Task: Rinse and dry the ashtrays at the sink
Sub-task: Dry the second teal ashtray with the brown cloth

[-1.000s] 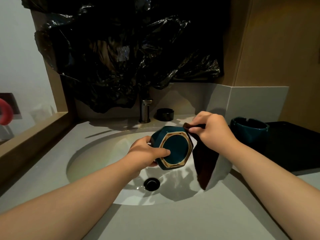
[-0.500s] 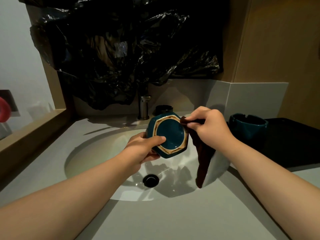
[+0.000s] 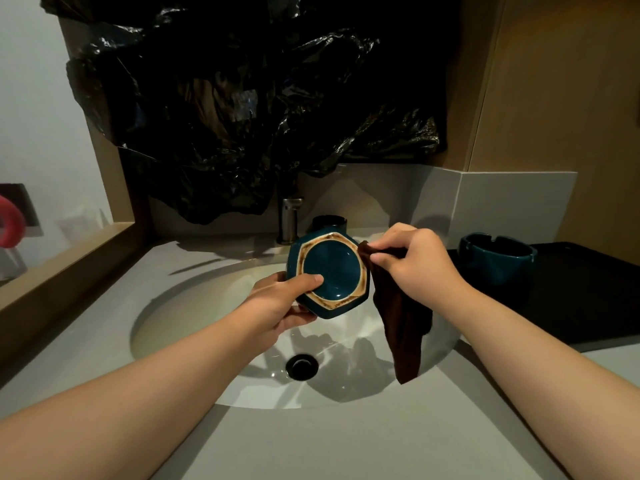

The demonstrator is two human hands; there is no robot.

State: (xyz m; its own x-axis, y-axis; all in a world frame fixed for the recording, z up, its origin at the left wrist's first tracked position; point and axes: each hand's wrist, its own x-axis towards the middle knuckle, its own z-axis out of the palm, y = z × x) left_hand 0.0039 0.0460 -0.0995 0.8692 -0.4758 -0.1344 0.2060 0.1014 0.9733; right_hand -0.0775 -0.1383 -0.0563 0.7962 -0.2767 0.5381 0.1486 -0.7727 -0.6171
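Right, the ashtray (image 3: 330,275) is up above the drain (image 3: 302,366) now, a touch higher and farther back than a second ago. It's been turned in the left hand (image 3: 280,299), so the brown-ringed underside faces me more squarely and its flat edges sit at a new angle. The left grip is closed round it, thumb laid across the base and fingers curled under the wall.

The right hand (image 3: 412,261) hasn't left the ashtray's right edge. Its grip pinches a corner of the dark cloth (image 3: 401,327) between thumb and fingertips, right against the side. The rest of the cloth hangs down to the right of the drain.

I read that as drying under way, one face at a time: left turns, right wipes. I see no water from the tap (image 3: 290,220) behind the drain, so rinsing on this one looks done. The bowl's inside faces away from me, so I can't say if it's dry.

The second ashtray (image 3: 495,258) stands well right of the drain, upright on a black mat (image 3: 571,292) on the counter (image 3: 346,438). Wet or dry, I can't tell. A small black dish (image 3: 329,221) sits behind the drain beside the tap, maybe another ashtray, but it's too dark to say. My call is that we're about midway.
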